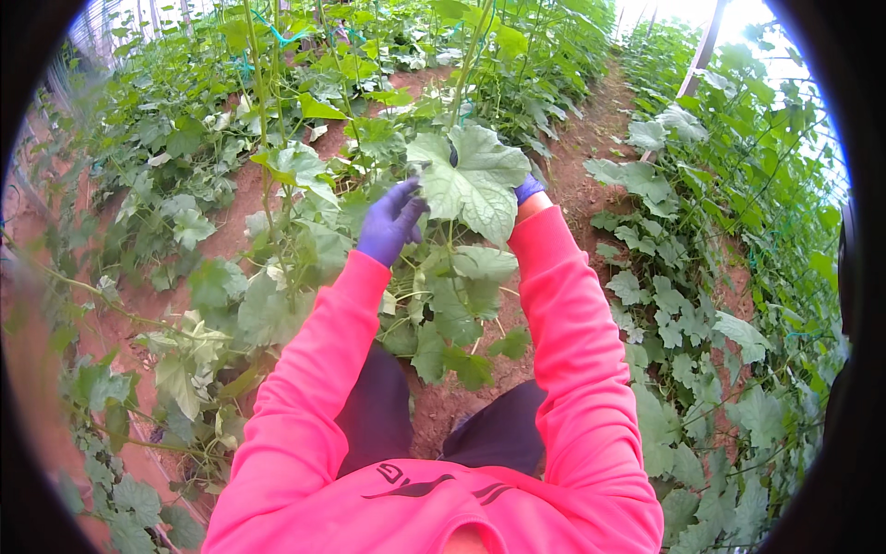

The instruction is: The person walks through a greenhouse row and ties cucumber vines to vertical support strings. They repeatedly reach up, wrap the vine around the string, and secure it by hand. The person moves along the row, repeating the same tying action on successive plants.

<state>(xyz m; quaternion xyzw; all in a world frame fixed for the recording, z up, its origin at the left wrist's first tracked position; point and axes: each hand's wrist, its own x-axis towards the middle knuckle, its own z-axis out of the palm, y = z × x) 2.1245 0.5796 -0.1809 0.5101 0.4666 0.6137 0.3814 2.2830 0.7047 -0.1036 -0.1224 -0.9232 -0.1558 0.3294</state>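
Observation:
My left hand point(392, 220), in a purple glove, reaches to the left edge of a broad lobed leaf point(474, 183) on a climbing vine. Its fingers are bent near that edge, and I cannot tell whether they grip anything. Of my right hand point(528, 188), only a strip of purple glove and the wrist show; the same leaf covers the fingers. Behind the leaf rises a green vine stem point(471, 66) with a thin teal string beside it. More leaves point(457, 298) hang below my hands, between my knees.
Dense vines point(747, 228) line the right side, along a bare soil path point(599, 124). A slanted post point(700, 52) stands at the upper right. Teal ties point(280, 36) hold upright stems at the upper left. A long bare vine point(104, 294) crosses the left side.

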